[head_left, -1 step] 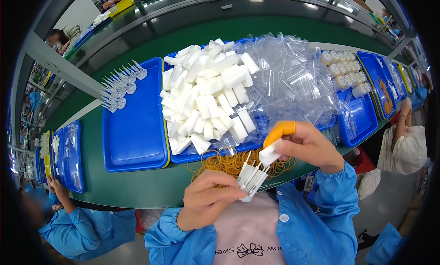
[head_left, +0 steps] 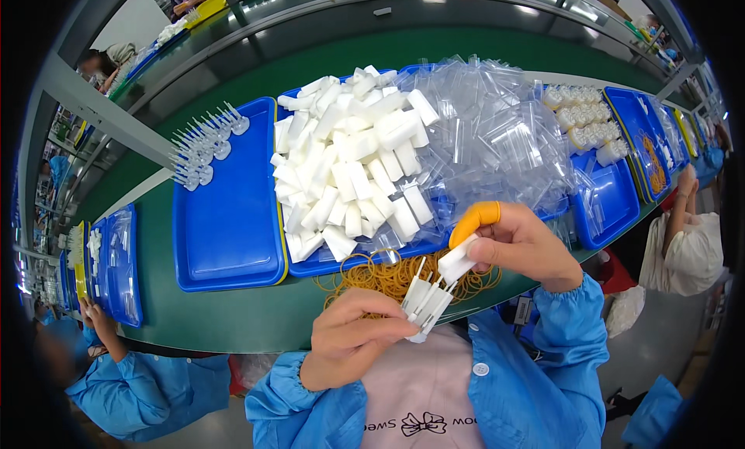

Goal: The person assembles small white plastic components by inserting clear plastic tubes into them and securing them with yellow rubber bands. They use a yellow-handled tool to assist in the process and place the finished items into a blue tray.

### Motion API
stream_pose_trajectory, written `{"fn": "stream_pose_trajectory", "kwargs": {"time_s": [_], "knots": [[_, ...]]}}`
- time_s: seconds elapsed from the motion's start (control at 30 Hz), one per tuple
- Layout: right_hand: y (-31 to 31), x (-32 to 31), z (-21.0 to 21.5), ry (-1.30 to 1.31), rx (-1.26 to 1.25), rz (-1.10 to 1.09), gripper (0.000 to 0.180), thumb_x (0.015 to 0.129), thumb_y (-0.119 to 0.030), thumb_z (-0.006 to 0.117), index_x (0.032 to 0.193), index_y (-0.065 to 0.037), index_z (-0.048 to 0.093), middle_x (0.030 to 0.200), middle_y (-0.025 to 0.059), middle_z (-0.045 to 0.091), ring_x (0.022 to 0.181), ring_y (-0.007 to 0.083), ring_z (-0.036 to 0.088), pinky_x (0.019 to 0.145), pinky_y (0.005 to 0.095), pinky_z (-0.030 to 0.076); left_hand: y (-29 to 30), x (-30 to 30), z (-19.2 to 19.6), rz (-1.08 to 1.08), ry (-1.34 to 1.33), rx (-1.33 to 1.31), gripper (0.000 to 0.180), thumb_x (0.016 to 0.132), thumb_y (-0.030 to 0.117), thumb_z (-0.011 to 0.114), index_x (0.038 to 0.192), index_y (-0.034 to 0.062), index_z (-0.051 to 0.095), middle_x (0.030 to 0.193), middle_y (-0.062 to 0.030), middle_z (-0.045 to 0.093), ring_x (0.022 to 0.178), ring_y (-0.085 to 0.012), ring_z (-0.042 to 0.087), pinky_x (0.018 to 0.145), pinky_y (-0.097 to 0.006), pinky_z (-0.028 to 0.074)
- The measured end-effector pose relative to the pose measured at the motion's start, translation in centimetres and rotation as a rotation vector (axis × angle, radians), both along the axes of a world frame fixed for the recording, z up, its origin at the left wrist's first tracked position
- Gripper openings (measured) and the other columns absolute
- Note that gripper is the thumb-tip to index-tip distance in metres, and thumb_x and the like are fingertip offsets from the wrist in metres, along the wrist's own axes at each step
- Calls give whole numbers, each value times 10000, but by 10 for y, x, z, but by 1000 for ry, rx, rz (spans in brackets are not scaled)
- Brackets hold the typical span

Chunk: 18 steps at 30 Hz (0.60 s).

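Note:
My left hand [head_left: 351, 334] is closed, thumb and fingers pinching the base of a clear plastic pronged piece [head_left: 417, 337]. White foam blocks [head_left: 427, 303] sit side by side on it, and bare thin prongs stick out past them. My right hand [head_left: 524, 251] wears an orange finger cot [head_left: 475, 220] on one finger. Between its thumb and that finger a white foam block [head_left: 458, 260] is pinched, its lower end against a prong tip; I cannot tell whether the prong is inside it. Beneath both hands spreads a heap of tan rubber bands [head_left: 372, 277].
Ahead lie a pile of white foam blocks [head_left: 345, 154] and many clear plastic sleeves [head_left: 485, 131]. To the left, a blue tray [head_left: 229, 239] holds several clear pronged pieces [head_left: 203, 150]. Bundled pieces [head_left: 586, 119] stand right, above a small blue tray [head_left: 609, 204]. Co-workers sit on both sides.

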State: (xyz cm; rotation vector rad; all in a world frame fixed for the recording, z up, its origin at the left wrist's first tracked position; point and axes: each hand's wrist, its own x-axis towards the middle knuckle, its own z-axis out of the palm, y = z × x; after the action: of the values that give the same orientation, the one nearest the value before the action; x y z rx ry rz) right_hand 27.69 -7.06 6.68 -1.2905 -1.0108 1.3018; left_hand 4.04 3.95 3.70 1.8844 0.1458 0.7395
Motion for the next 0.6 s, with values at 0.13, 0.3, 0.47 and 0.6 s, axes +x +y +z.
{"fn": "stream_pose_trajectory", "kwargs": {"time_s": [0.13, 0.3, 0.47, 0.6], "knots": [[1, 5, 0, -5, -33, 79, 198, 896, -165, 589, 1004, -1, 619, 835, 11, 605, 690, 49, 514, 603, 190, 415, 0, 5, 7, -28, 59, 62, 210, 628, -78, 706, 797, 45, 710, 812, -73, 624, 722, -209, 578, 632, -296, 445], [6, 8, -3, -50, -46, 216, 215, 897, -167, 591, 1021, 3, 635, 883, 44, 621, 703, 77, 528, 600, 222, 429, -3, 10, 11, -26, 100, 264, 249, 575, -43, 720, 796, 71, 705, 811, -67, 623, 732, -231, 584, 649, -328, 449], [4, 9, -4, -262, 127, 228, 212, 886, -174, 602, 993, 7, 628, 960, 67, 617, 761, 104, 538, 643, 254, 444, -8, 12, 2, 63, 85, 336, 359, 550, -50, 651, 869, 95, 729, 845, -80, 614, 773, -241, 583, 661, -316, 465], [5, 0, -2, -195, 88, 240, 202, 879, -166, 614, 958, 19, 616, 877, 53, 628, 734, 75, 549, 624, 232, 448, -18, 11, 1, 168, 61, 259, 225, 640, -53, 696, 828, 64, 657, 884, -94, 581, 767, -224, 559, 654, -304, 458]]}}
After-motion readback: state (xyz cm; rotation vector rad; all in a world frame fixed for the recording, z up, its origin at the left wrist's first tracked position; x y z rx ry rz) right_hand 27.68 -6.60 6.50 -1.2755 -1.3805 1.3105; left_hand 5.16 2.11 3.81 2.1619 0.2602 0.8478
